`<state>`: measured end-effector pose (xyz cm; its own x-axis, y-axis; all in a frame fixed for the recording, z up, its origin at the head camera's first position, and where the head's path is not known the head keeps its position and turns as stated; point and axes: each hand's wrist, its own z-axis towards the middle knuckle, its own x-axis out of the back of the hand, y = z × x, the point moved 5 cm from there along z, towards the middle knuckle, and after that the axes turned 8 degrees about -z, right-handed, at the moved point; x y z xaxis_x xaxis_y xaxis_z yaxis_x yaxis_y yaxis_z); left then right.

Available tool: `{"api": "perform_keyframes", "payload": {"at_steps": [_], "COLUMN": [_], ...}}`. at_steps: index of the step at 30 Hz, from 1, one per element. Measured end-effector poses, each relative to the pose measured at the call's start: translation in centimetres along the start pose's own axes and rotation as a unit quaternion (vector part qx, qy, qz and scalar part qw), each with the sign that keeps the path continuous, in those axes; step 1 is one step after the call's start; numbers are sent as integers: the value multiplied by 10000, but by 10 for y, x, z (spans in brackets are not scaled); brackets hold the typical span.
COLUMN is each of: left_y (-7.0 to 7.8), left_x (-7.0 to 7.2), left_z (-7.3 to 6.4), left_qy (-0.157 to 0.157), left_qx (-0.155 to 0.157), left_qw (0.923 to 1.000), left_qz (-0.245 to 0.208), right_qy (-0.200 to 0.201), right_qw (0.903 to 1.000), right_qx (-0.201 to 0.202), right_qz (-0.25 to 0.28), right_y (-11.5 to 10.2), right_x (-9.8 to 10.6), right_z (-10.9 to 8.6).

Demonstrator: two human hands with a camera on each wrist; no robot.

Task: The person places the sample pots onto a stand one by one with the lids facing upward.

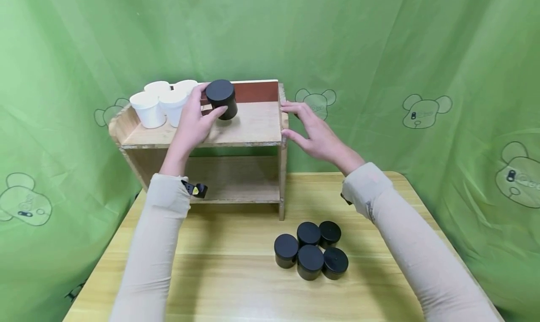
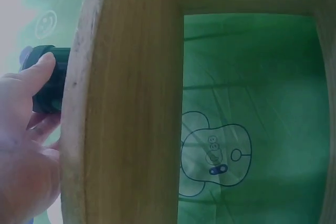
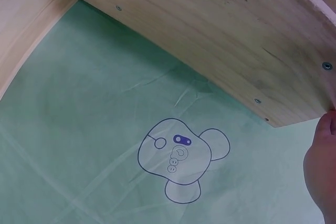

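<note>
In the head view my left hand point(image 1: 197, 118) grips a black lidded jar point(image 1: 221, 99) by its side, over the top board of a wooden shelf point(image 1: 257, 123). Whether the jar's base touches the board I cannot tell. The left wrist view shows the thumb on the jar point(image 2: 51, 85), partly behind the board's edge. Just left of that hand, several white cups point(image 1: 147, 110) stand together on the top board. My right hand point(image 1: 314, 132) touches the shelf's right side panel with its fingertips, fingers fairly straight; the right wrist view catches only part of this hand point(image 3: 321, 166) at the panel.
Several black jars point(image 1: 310, 261) stand grouped on the wooden table point(image 1: 236, 284), right of centre and in front of the shelf. Below the top board is a lower shelf board point(image 1: 236, 176). A green curtain point(image 1: 379, 55) with bear-head prints hangs behind and on both sides.
</note>
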<state>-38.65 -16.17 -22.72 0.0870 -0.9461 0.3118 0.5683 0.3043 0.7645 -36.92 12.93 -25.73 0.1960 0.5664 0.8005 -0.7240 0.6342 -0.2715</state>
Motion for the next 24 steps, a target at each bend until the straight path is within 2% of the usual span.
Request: {"api": "perform_keyframes", "payload": {"at_steps": [6, 12, 24], "left_y": [-6, -12, -22], "left_x": [-5, -7, -4], "left_z": [12, 21, 27], "left_qy": [-102, 21, 372], "left_qx": [200, 429, 801], "left_qw": [9987, 9946, 9873], "left_qz": [462, 948, 1317], "right_qy": [11, 99, 168], "right_qw": [10000, 9999, 9997], "right_qx": [-64, -23, -40], "right_qz": [39, 67, 154], "right_y": [1, 1, 2], "right_x": [0, -1, -2], "right_z": [-2, -4, -6]}}
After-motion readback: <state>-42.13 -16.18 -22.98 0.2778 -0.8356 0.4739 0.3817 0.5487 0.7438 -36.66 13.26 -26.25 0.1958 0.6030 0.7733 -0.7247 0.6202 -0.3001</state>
